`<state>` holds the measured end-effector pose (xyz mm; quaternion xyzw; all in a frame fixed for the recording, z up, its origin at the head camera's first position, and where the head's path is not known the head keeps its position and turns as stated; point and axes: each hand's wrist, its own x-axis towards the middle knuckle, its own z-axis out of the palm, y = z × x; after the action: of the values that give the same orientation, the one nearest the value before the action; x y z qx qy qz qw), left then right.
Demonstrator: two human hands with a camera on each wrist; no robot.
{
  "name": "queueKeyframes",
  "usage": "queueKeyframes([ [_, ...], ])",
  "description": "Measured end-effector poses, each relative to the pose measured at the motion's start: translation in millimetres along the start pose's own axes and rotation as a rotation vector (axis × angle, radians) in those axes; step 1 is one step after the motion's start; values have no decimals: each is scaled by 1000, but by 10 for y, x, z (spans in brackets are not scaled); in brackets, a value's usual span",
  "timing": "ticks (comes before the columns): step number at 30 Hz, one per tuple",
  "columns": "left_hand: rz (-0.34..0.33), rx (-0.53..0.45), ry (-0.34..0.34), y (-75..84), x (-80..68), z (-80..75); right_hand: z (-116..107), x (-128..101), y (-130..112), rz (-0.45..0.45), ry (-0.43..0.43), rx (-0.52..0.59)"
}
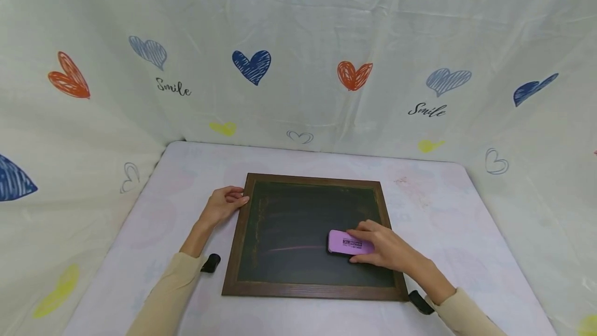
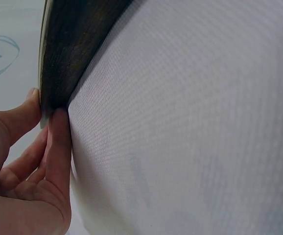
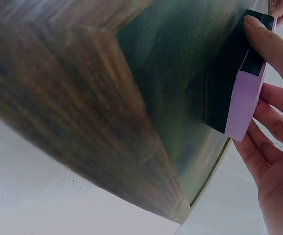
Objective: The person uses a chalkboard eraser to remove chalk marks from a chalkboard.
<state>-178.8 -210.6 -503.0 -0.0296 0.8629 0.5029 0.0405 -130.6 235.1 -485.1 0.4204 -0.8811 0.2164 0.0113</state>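
A framed chalkboard [image 1: 298,222] with a brown wooden border lies on the table, a faint pinkish line and light smears on its dark surface. At its upper left side, my left hand [image 1: 225,205] holds the frame's edge, and in the left wrist view the thumb and fingers [image 2: 59,147] meet that wooden edge [image 2: 78,44]. A purple magnetic eraser [image 1: 347,242] with a black underside is over the right half of the board. My right hand [image 1: 384,247] grips it between thumb and fingers. In the right wrist view the eraser [image 3: 244,98] is at the dark board surface.
The table [image 1: 186,180] has a pale cloth with faint prints. Behind and beside it hangs a white curtain [image 1: 298,30] with hearts and "Smile" lettering. Black wrist straps [image 1: 211,263] show at both sleeves.
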Motion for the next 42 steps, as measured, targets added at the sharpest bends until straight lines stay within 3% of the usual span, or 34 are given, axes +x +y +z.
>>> queueKeyframes([
  [15, -3, 1, -9, 29, -19, -6, 65, 127, -44, -66, 28, -39],
  [26, 5, -15, -10, 34, -24, -4, 94, 264, -105, -62, -17, -16],
  [34, 78, -36, 4, 18, -53, -32, 121, 375, -158, -73, -35, -13],
  [42, -14, 22, 1, 41, -34, 0, 153, 469, -201, -90, -45, -6],
])
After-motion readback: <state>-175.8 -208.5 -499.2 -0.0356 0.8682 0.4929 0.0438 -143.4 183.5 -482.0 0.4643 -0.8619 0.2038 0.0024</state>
